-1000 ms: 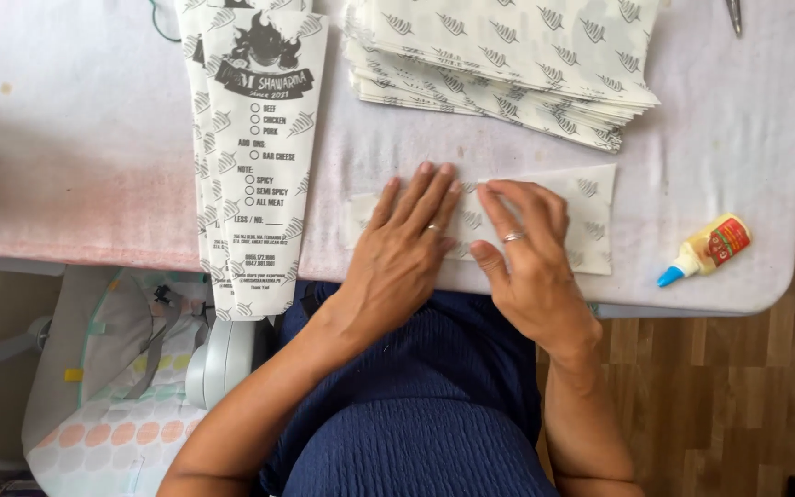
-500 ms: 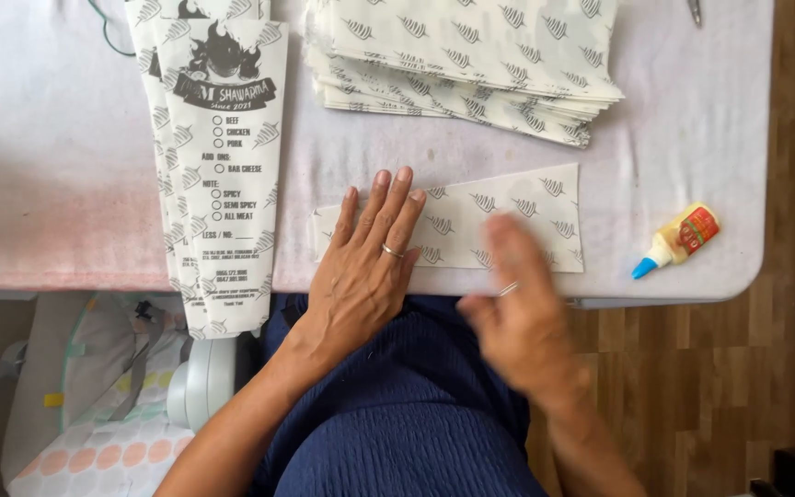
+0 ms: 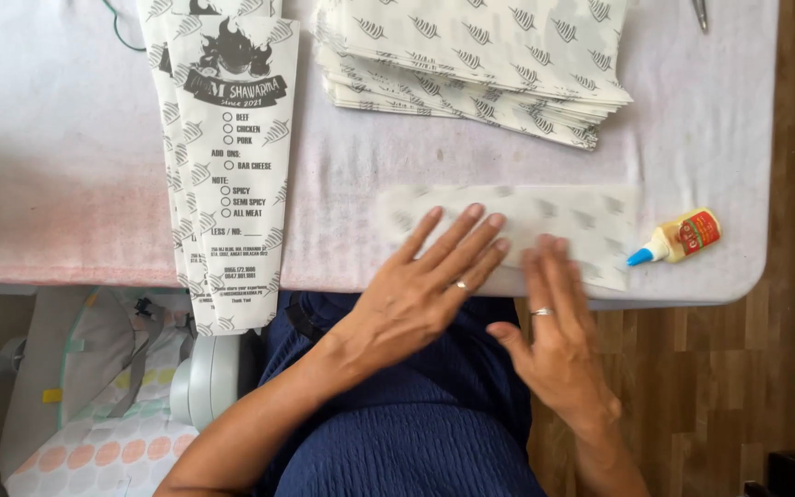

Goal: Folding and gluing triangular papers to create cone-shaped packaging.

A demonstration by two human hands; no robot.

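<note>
Since half a second ago the left hand has slid toward the table's near edge, so that only its spread fingers lie on the folded paper; earlier its palm pressed the sheet. The right hand, blurred before, now shows clearly: flat, fingers together, fingertips on the paper's near edge, palm off the table over the lap. Neither hand grips anything; both are open. The paper lies blurred at the table's front, between the hands and the glue bottle, which rests on its side just right of it. Behind the paper sits a stack of patterned sheets. To the left, well apart, long printed sleeves overhang the table edge.
</note>
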